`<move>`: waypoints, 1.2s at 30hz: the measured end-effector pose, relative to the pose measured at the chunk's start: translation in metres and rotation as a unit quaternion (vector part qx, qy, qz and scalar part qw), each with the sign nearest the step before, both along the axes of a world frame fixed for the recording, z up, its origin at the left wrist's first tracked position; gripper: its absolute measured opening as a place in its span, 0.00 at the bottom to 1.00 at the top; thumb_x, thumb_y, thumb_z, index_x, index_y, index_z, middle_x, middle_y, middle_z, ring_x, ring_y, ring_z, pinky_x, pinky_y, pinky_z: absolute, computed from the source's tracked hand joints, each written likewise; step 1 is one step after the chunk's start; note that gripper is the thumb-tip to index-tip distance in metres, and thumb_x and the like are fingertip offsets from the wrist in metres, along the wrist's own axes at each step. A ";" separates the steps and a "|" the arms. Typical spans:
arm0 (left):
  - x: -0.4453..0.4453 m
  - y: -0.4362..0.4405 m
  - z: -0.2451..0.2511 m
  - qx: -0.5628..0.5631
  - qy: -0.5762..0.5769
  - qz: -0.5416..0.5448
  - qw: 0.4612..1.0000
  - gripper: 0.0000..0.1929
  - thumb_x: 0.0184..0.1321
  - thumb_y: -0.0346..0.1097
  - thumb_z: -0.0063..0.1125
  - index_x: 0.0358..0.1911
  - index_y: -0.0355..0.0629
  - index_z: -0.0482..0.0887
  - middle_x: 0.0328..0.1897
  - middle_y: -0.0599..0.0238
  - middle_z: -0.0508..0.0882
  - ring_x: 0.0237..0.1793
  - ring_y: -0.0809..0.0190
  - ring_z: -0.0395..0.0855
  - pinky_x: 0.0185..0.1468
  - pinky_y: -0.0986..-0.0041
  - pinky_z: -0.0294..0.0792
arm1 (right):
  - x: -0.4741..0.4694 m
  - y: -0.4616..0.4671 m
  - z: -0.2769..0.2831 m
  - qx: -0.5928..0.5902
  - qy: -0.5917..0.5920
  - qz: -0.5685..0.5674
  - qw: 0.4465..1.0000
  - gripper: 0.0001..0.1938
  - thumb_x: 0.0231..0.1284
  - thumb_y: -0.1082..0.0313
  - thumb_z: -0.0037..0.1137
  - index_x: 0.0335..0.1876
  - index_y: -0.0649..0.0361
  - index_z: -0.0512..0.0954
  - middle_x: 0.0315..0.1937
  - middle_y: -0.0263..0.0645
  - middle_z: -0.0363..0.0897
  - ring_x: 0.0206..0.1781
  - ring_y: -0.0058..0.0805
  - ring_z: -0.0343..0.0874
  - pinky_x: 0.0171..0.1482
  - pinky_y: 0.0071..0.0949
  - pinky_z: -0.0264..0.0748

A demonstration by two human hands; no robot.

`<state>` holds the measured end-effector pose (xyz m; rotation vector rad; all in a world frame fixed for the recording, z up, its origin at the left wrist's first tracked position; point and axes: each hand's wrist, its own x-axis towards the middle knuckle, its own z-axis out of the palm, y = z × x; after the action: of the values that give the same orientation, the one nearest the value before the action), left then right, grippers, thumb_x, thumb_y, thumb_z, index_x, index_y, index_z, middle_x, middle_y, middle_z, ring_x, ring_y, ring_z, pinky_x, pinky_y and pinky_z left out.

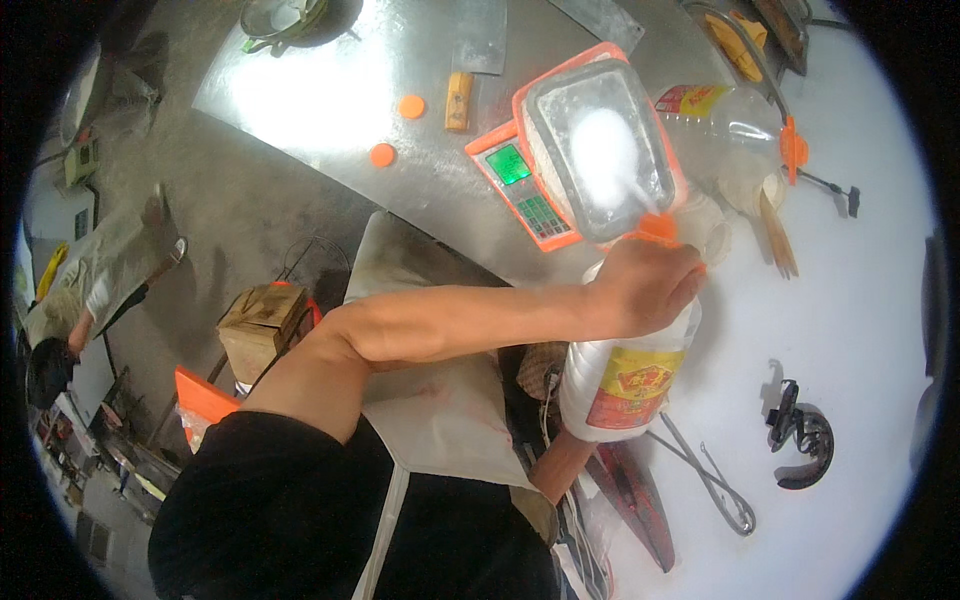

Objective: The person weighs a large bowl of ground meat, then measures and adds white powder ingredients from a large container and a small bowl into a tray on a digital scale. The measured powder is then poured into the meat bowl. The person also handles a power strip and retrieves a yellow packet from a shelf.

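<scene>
My left hand (pixel 651 289) grips the orange-handled neck of a ribbed plastic jug (pixel 637 386) with white contents and a yellow and red label. Below the jug's base my right hand (pixel 574 450) supports it, mostly hidden behind it. The jug's mouth tips toward a clear plastic tub (pixel 544 112), and a white stream runs from it. A bright white heap (pixel 604 154) lies in the tub; glare hides its texture. Beneath the tub sits an orange digital scale (pixel 551 238) with a lit green display (pixel 508 163).
Orange caps (pixel 411 106) and a wooden block (pixel 458 101) lie on the steel table (pixel 330 161). Beyond the scale is a transparent jug (pixel 739 120). Metal tongs (pixel 720 487) and a black curved device (pixel 806 442) lie rightward. Another person (pixel 90 292) is at far left.
</scene>
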<state>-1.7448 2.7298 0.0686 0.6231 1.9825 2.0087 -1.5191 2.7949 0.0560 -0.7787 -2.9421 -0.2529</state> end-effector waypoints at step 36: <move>-0.003 -0.003 0.004 0.008 -0.021 0.008 1.000 0.10 0.65 0.38 0.54 0.32 0.40 0.78 0.27 0.50 0.81 0.32 0.41 0.81 0.33 0.56 0.72 | 0.005 -0.003 -0.007 -0.038 0.000 0.002 0.999 0.34 0.63 0.59 0.58 0.73 0.56 0.60 0.69 0.40 0.65 0.69 0.37 0.66 0.70 0.40 0.64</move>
<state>-1.7482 2.7264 0.0721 0.5657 1.9560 2.0310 -1.5137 2.7921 0.0486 -0.7832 -2.9676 -0.1406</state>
